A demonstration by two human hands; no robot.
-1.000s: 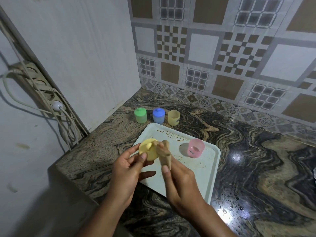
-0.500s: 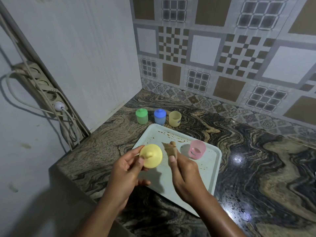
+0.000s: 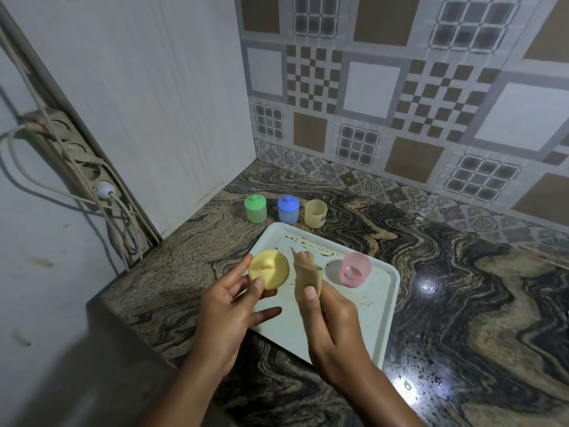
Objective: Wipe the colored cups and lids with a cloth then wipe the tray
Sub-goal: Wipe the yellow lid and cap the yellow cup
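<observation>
My left hand [image 3: 229, 306] pinches a yellow lid [image 3: 268, 269] with a knob on top, held above the near left of the pale tray [image 3: 383, 322]. My right hand [image 3: 331, 322] grips a bunched tan cloth [image 3: 306, 271] just right of the lid, a small gap between them. A pink cup [image 3: 355, 269] without a lid stands on the tray's right part. Brown stains speckle the tray's far side. Beyond the tray, on the counter, stand a green cup with lid [image 3: 255, 208], a blue cup with lid [image 3: 288, 210] and an open yellow cup [image 3: 315, 213].
The marble counter [image 3: 462, 288] ends at a tiled wall behind and a white panel on the left. A power strip [image 3: 83, 161] with cables hangs on the left wall. The counter's near edge runs under my left forearm.
The cloth has come off the yellow lid: my right hand drew it to the right, and my left hand turned the lid so that its knobbed top faces me.
</observation>
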